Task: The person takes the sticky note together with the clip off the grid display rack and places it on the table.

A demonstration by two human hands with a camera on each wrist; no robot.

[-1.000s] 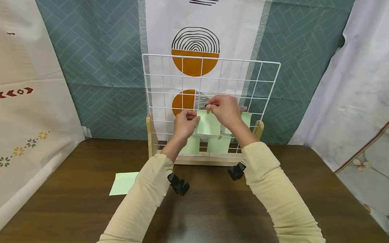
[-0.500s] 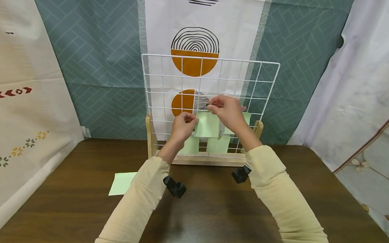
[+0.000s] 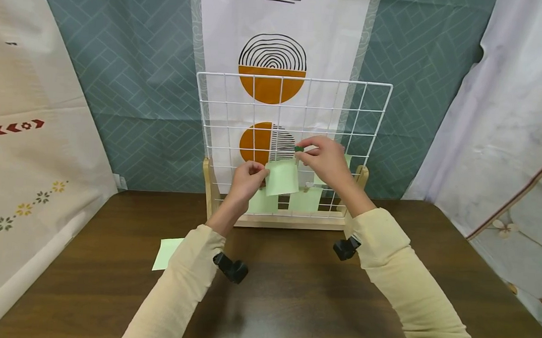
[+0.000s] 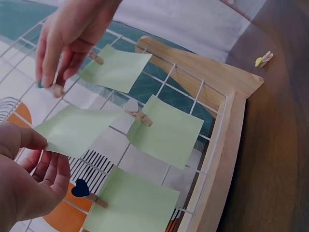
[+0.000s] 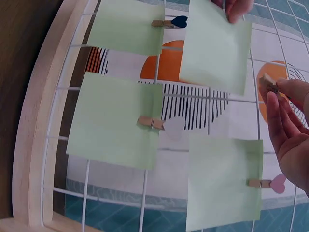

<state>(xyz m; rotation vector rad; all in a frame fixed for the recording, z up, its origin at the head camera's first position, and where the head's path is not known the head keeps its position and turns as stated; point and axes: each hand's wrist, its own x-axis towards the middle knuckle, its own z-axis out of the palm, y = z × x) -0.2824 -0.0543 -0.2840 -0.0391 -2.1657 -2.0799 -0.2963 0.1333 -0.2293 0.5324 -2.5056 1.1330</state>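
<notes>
The left hand (image 3: 246,182) pinches the left edge of a light green paper square (image 3: 282,177), which curls slightly in front of the white wire grid (image 3: 280,107). Just above the paper's right corner, the right hand (image 3: 327,160) pinches a small wooden clip with a green top (image 3: 299,149); in the right wrist view the clip (image 5: 268,83) stands apart from the held paper (image 5: 216,50). Three other green squares hang on the grid, with a dark blue heart clip (image 4: 81,188), a white heart clip (image 4: 131,106) and a pink heart clip (image 5: 278,183).
Another green paper (image 3: 167,253) lies on the brown table (image 3: 284,290), beside the left sleeve. Wooden feet (image 3: 210,186) hold the grid up before a patterned cloth. A yellow clip (image 4: 263,59) lies on the table past the grid's wooden side.
The held paper has moved left and slightly down with the left hand, away from the grid. The right hand has shifted right, and its clip has come away from the paper's top edge.
</notes>
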